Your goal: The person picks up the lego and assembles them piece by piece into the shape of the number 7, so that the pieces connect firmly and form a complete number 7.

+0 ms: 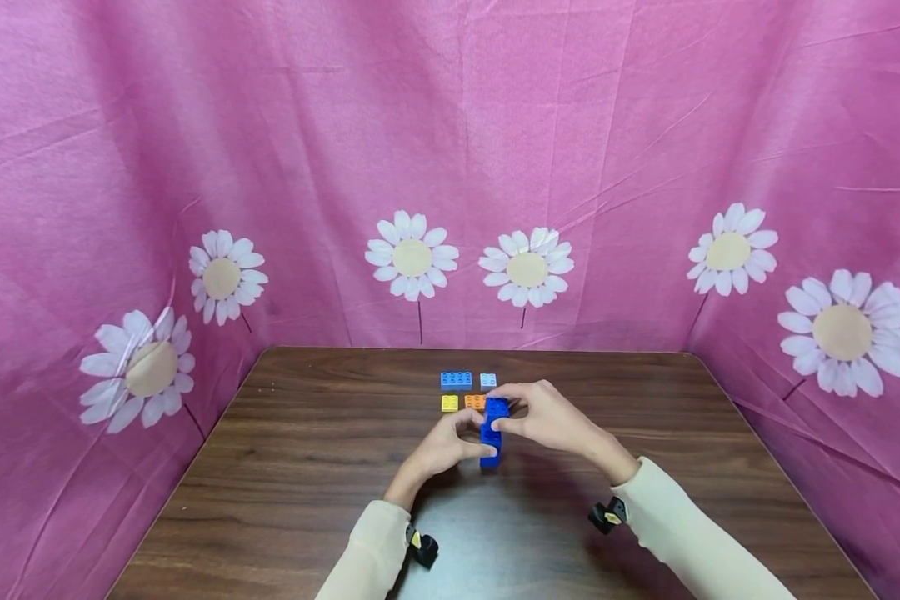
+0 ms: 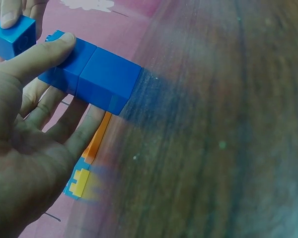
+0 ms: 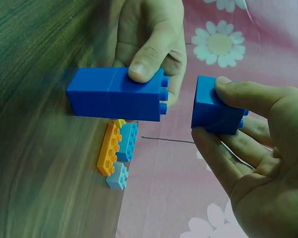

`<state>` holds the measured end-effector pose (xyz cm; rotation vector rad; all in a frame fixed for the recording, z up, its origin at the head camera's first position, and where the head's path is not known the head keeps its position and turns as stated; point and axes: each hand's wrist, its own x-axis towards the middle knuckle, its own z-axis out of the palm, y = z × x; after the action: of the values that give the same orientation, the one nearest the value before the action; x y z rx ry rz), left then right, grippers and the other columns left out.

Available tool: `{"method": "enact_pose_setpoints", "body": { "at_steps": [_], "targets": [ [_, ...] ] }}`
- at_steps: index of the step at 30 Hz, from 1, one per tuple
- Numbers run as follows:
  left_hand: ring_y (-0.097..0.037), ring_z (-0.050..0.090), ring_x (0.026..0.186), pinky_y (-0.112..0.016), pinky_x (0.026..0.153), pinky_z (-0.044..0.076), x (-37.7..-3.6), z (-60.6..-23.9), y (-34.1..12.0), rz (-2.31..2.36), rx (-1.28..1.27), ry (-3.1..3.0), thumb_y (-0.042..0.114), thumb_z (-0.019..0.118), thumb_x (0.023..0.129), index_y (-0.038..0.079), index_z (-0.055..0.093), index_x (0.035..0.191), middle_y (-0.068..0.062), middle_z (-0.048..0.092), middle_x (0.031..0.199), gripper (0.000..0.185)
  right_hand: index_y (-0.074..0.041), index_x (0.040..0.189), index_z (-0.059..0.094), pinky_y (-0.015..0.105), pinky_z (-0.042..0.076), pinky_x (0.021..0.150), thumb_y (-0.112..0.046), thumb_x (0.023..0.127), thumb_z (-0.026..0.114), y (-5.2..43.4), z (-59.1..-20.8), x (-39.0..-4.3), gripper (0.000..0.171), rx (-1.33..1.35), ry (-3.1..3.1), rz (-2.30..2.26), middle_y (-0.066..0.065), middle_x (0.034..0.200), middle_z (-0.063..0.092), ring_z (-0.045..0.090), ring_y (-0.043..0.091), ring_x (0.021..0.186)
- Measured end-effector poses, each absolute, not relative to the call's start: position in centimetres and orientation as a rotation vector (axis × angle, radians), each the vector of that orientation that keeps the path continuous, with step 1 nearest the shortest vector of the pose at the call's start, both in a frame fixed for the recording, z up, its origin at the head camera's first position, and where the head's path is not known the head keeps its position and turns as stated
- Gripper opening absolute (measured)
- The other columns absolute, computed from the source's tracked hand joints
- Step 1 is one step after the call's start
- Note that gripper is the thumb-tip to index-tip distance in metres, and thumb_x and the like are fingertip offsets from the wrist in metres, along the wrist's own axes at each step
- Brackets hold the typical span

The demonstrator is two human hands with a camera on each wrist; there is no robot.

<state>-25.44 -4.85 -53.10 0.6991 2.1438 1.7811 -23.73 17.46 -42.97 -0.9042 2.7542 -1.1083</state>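
A stack of two dark blue toy building bricks (image 3: 102, 96) stands upright on the table, with studs on top. My left hand (image 1: 438, 444) grips it, the thumb on one side near the upper brick and the fingers on the other. Just above, my right hand (image 1: 549, 417) pinches a single dark blue brick (image 3: 216, 109) between thumb and fingers, its studs facing up. In the right wrist view a gap shows between this brick and the studs of the stack. The left wrist view shows the stack's smooth side (image 2: 109, 82).
Beyond the hands on the wooden table (image 1: 307, 467) lie a lighter blue long brick (image 1: 456, 381), a pale blue brick (image 1: 488, 380), a yellow brick (image 1: 449, 403) and an orange brick (image 1: 474, 402), partly covered by the hands. A pink flowered cloth (image 1: 465, 125) hangs around the table.
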Motion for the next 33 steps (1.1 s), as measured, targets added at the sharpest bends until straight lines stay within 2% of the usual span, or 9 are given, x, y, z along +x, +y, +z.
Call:
{"method": "enact_pose_setpoints", "body": {
  "at_steps": [4,12,15,23,27,33],
  "targets": [
    [-0.010,0.068,0.102,-0.027,0.094,0.055,-25.3,-53.0,-4.8,1.784,0.707,2.145,0.010,0.086,0.090,0.003,0.068,0.111,-0.002,0.073,0.109,0.029,-0.007,0.130,0.074,0.040,0.066,0.085,-0.021,0.095,0.082,17.3,-43.3,-23.7,0.039,-0.910,2.759,-1.059,0.007,0.115,0.079,0.076,0.016,0.097],
    [-0.010,0.068,0.096,-0.024,0.090,0.055,-25.2,-53.1,-4.6,1.796,0.701,2.132,0.008,0.086,0.089,0.002,0.065,0.109,-0.002,0.073,0.106,0.030,-0.004,0.132,0.073,0.024,0.061,0.078,-0.022,0.095,0.082,17.3,-44.1,-23.8,0.041,-0.918,2.748,-1.029,0.007,0.117,0.079,0.075,0.010,0.094],
    [-0.011,0.068,0.095,-0.024,0.089,0.056,-25.1,-53.3,-4.7,1.798,0.694,2.130,0.009,0.085,0.090,0.001,0.065,0.109,-0.002,0.073,0.105,0.029,-0.004,0.132,0.072,0.021,0.060,0.077,-0.021,0.096,0.081,17.3,-44.6,-23.8,0.041,-0.930,2.735,-1.029,0.007,0.118,0.079,0.074,0.011,0.095],
    [-0.012,0.067,0.095,-0.024,0.087,0.056,-25.0,-53.4,-4.8,1.795,0.696,2.131,0.009,0.085,0.090,0.002,0.064,0.107,-0.003,0.073,0.105,0.028,-0.002,0.135,0.070,0.030,0.065,0.084,-0.021,0.098,0.080,17.0,-45.2,-23.5,0.043,-0.963,2.750,-1.018,0.011,0.122,0.078,0.077,0.023,0.102],
    [-0.011,0.069,0.095,-0.024,0.088,0.056,-25.2,-53.3,-4.8,1.793,0.701,2.134,0.009,0.086,0.090,0.004,0.064,0.106,-0.002,0.073,0.105,0.028,0.000,0.135,0.070,0.034,0.066,0.084,-0.020,0.097,0.080,16.9,-45.2,-23.5,0.044,-0.985,2.762,-1.026,0.013,0.122,0.078,0.079,0.024,0.103],
    [-0.012,0.070,0.099,-0.024,0.091,0.057,-25.2,-53.1,-4.8,1.797,0.695,2.129,0.009,0.086,0.089,0.004,0.064,0.108,-0.001,0.074,0.105,0.029,-0.001,0.135,0.070,0.035,0.065,0.086,-0.019,0.096,0.081,16.9,-45.2,-23.4,0.045,-1.010,2.786,-0.998,0.015,0.124,0.078,0.078,0.026,0.106]
  ]
}}
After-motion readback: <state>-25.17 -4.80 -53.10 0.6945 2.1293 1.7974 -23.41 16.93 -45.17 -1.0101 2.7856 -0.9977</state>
